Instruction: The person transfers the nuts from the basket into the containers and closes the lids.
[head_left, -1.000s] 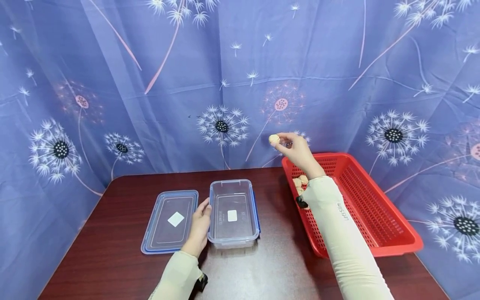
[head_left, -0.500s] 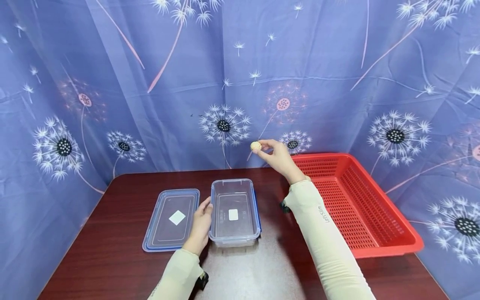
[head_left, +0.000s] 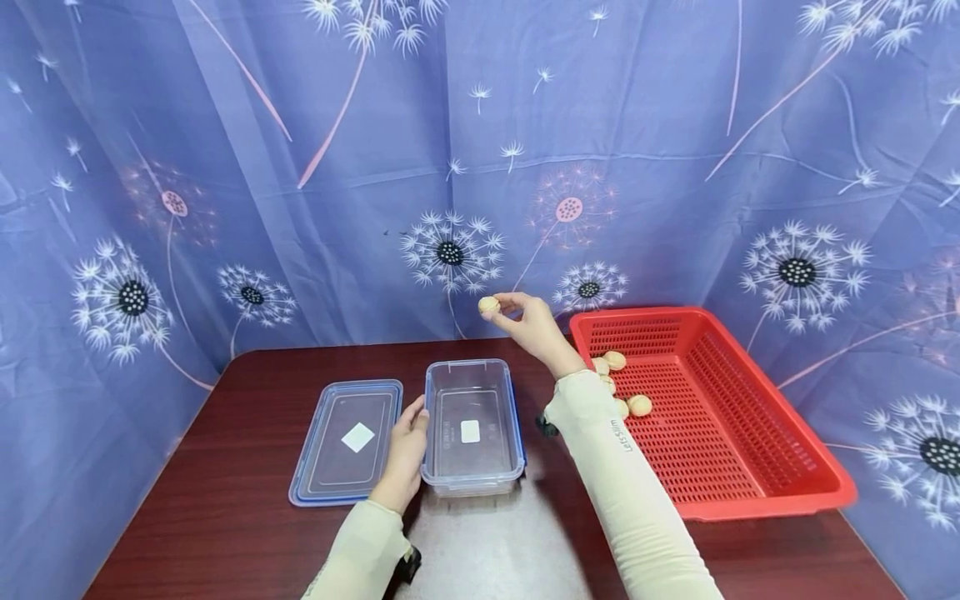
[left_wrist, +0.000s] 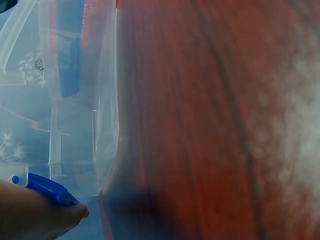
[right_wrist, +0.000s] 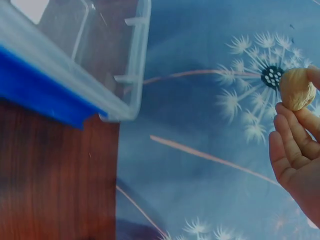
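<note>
In the head view my right hand (head_left: 531, 325) holds a pale walnut (head_left: 489, 305) between thumb and fingertips, in the air beyond the box's far edge. The right wrist view shows the same walnut (right_wrist: 297, 90) with its wrinkled shell pinched at the fingertips. My left hand (head_left: 405, 454) grips the left side of a clear plastic food container (head_left: 474, 482) that stands lidless. A digit of that hand lies against a blue side clip (left_wrist: 52, 190) in the left wrist view. Inside the container only a white label (head_left: 469, 431) shows.
A red slotted basket (head_left: 750, 400) stands on the right, with several walnuts (head_left: 615, 360) at its left side, partly behind my right sleeve. The blue-edged lid (head_left: 345, 467) lies flat left of the container. A patterned curtain (head_left: 337, 250) hangs behind the dark wooden table (head_left: 247, 467).
My right hand has moved left and slightly down with the walnut, from above the basket toward the container. More walnuts in the basket are uncovered. The left hand stays at the container.
</note>
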